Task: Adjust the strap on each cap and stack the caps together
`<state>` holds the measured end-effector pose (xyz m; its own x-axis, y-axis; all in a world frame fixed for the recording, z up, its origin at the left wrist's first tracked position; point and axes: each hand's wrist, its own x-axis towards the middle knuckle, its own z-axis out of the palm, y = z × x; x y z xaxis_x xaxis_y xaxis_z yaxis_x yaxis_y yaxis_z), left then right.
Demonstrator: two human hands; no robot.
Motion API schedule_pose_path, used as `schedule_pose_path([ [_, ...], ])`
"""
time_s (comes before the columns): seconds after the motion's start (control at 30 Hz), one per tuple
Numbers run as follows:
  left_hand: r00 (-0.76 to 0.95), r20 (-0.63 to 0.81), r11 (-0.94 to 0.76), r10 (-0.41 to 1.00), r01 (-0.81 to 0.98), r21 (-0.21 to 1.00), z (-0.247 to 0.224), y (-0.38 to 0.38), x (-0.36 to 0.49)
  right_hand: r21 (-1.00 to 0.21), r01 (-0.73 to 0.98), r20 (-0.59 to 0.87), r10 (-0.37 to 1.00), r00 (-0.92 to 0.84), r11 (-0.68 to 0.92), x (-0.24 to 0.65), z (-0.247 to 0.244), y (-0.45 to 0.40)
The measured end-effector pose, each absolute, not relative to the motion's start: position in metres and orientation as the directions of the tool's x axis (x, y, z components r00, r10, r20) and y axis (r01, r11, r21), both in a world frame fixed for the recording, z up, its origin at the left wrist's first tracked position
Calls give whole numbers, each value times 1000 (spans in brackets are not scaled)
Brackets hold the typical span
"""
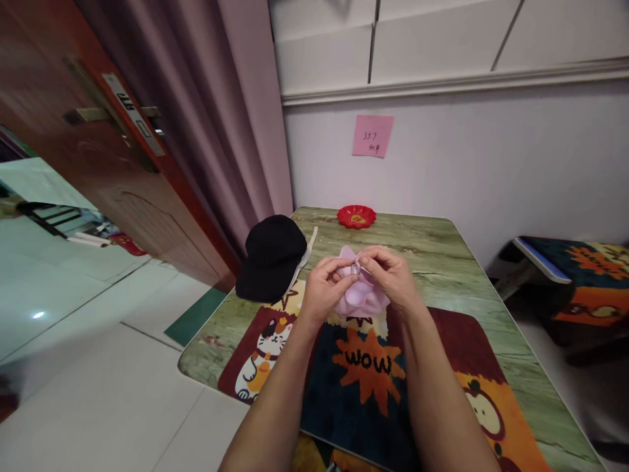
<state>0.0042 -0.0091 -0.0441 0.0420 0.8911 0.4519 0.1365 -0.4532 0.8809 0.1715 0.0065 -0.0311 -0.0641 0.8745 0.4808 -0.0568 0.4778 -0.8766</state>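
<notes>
A pale purple, petal-like piece of soft material [362,298] is held above the table mat between both hands; its exact kind does not show. My left hand [325,283] pinches its upper left side, thumb and index finger at a small, clear or silvery square piece [354,269]. My right hand [390,272] grips the upper right side, thumb and fingertips close against that same small piece. Both hands' fingers are closed and nearly touch each other. The lower folds of the purple material hang loose beneath the fingers, over the mat.
A black cap [272,255] rests at the table's left edge. A red scalloped dish [356,216] stands at the back, near the wall. The patterned mat [368,373] lies on the green wood-grain table [432,242]. An open door [113,137] is on the left.
</notes>
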Motion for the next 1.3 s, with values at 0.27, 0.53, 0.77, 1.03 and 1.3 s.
schedule_pose_path([
  [0.27, 29, 563, -540, 826, 324, 777, -31, -17, 7, -944, -319, 138, 978, -156, 82, 168, -23, -2],
  [0.53, 66, 282, -281, 957, -21, 960, -30, -22, 14, -906, -417, 169, 964, -206, 70, 166, -30, 1],
  [0.77, 67, 326, -327, 943, -1, 945, -28, -24, 12, -921, -389, 90, 973, -211, 1, 167, -25, -4],
  [1.03, 67, 556, -540, 829, 355, 763, -24, -26, 11, -963, -269, 32, 992, -118, -1, 165, -22, -3],
  [1.3, 204, 700, -669, 685, 558, 492, -22, -28, 9, -975, -221, 37, 990, -134, 7, 168, -19, -6],
])
